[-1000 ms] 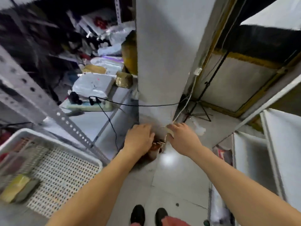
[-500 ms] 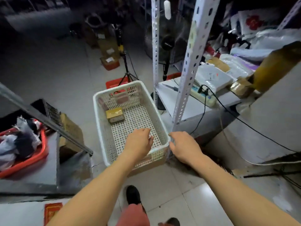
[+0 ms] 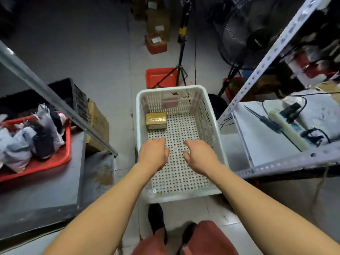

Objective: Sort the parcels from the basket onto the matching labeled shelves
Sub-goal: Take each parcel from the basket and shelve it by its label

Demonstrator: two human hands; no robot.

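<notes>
parcels are nearly gone from the basket (image 3: 211, 115): a single small brown parcel (image 3: 156, 120) sits on the perforated bottom at the far left corner, close against the left wall, so it looks like the last one left to sort. the white basket stands on the floor between the dark surface (image 3: 42, 192) on the left and the white metal shelves (image 3: 261, 137) on the right, probably so both sides are within reach of it. both hands hover over the basket's middle, short of the parcel and not touching it: the left hand (image 3: 153, 153) and the right hand (image 3: 199, 155) are palm down with fingers loosely bent, holding nothing. that pose suggests a reach toward the parcel. a red tray (image 3: 60, 161) of bagged goods rests on the dark surface, and a power strip (image 3: 287, 129) lies on the white shelf. no shelf labels are legible from here.
</notes>
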